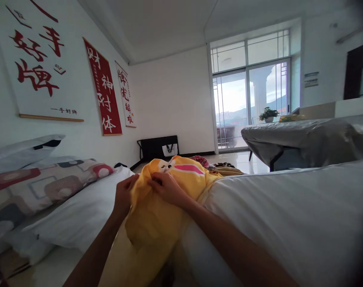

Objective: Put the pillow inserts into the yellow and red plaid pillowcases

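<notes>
A yellow cloth (154,223) printed with a white animal face and a pink-and-white ear shape hangs in bulky folds before me; whether it is a cover or a garment, I cannot tell. At its left edge my left hand (125,193) is closed on the fabric, its fingertips partly hidden behind it. My right hand (167,189) pinches the same cloth just below the printed face, thumb and fingers together. Plump white bedding (289,211) lies to the right of the cloth, and a white pillow (76,215) is to the left.
Patterned pillows (61,181) are piled against the left wall, under hanging scrolls (105,91). Beyond the cloth lie more folded fabrics (226,168). A table under a grey cover (289,133) stands at the right, with a potted plant (269,114) behind its near corner.
</notes>
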Tool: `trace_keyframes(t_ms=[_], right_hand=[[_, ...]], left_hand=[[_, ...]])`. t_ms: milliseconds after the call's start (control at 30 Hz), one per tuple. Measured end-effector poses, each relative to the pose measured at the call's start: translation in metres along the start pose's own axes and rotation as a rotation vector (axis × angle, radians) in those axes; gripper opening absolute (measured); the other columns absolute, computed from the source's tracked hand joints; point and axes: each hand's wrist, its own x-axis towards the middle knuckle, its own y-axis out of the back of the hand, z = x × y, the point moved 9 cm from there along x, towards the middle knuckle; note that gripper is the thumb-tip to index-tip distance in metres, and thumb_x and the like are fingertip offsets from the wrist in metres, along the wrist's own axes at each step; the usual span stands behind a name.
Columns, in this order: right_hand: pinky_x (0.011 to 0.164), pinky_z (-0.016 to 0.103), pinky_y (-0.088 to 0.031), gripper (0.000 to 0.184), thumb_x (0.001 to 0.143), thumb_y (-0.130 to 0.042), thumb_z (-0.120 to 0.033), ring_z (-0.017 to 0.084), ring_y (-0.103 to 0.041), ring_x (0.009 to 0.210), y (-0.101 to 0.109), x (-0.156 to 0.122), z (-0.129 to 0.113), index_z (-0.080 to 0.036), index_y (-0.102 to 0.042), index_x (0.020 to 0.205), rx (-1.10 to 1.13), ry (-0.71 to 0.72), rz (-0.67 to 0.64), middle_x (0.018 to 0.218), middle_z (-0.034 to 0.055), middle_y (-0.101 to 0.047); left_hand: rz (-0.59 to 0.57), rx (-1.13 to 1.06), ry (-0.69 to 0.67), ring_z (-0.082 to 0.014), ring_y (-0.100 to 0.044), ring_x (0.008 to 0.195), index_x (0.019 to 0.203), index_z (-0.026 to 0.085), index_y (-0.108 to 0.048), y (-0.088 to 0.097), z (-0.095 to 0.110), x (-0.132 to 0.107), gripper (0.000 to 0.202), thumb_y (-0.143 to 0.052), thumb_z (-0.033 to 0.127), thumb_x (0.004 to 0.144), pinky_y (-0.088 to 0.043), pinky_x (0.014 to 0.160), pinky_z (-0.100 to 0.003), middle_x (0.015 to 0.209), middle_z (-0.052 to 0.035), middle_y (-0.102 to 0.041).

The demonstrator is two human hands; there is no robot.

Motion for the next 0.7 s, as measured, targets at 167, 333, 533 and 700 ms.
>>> trace_keyframes(t_ms=[167,333,533,700], right_hand=[[0.059,0.022,-0.036,0.012,0.081,-0.046,-0.014,0.010,-0.046,0.059,-0.002,0.004,-0.001,-0.018,-0.050,0.070,0.088,-0.020,-0.010,0.062,-0.0033,-0.052],[0.070,0.024,-0.043,0.023,0.080,-0.043,-0.008,0.012,-0.055,0.070,-0.008,0.002,-0.012,-0.016,-0.064,0.088,0.107,0.079,-0.175,0.074,-0.0002,-0.063],[0.082,0.029,-0.043,0.026,0.080,-0.047,-0.009,0.015,-0.058,0.088,0.028,0.016,-0.014,-0.016,-0.067,0.094,-0.165,0.112,-0.178,0.094,0.0047,-0.066],[0.098,0.041,-0.034,0.045,0.078,-0.065,-0.031,0.026,-0.050,0.114,0.090,0.034,0.022,-0.018,-0.059,0.120,-0.568,-0.083,0.038,0.120,0.0125,-0.059]], left_hand=[[-0.296,-0.108,0.146,-0.0208,-0.061,0.084,0.101,0.019,-0.067,-0.011,-0.002,-0.016,0.038,-0.070,0.035,0.066,-0.049,0.072,-0.028,0.097,-0.0050,-0.069],[-0.146,0.001,0.094,-0.0200,-0.063,0.090,0.103,0.018,-0.063,-0.004,-0.006,-0.011,0.040,-0.075,0.033,0.068,-0.049,0.073,-0.024,0.099,-0.0052,-0.069],[-0.084,-0.237,0.247,-0.0187,-0.066,0.078,0.104,0.018,-0.060,-0.011,-0.015,-0.001,0.048,-0.078,0.036,0.064,-0.051,0.068,-0.026,0.093,-0.0048,-0.070],[-0.036,-0.271,0.254,-0.0145,-0.064,0.071,0.098,0.017,-0.061,0.003,-0.005,0.009,0.049,-0.081,0.033,0.057,-0.051,0.063,-0.023,0.088,-0.0020,-0.070]])
